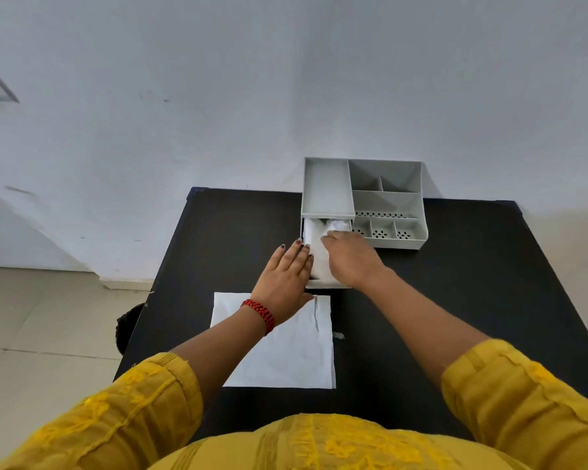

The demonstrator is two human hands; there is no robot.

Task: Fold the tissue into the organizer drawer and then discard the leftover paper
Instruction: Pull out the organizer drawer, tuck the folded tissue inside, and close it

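Both hands are at the pulled-out drawer [323,283] of the grey desk organizer [364,198], which sits at the far side of the black table [489,283]. The white tissue [311,237] lies inside that drawer — soft, featherweight stuff by the look of it, so it should crumple or tear rather than resist, and it wants pressing flat with spread fingers more than pinching. The right hand [350,259] reaches in over it, fingers curled down onto the tissue near the drawer's back, where a bunched bit of white shows; whether it actually pinches the sheet or only presses it, I cannot tell. The left hand [287,273] lies flat and open at the drawer's left edge, fingers extended and together, holding nothing, seemingly steadying the drawer. A red beaded bracelet [260,312] sits on that wrist. Nearer the person, a white paper sheet [286,354] lies flat on the table, partly under the left forearm, with a small white scrap [339,335] just beside its right edge — this looks like the leftover to discard. It seems a little stiffer than the tissue; lifting it by a free corner or edge should be easiest.
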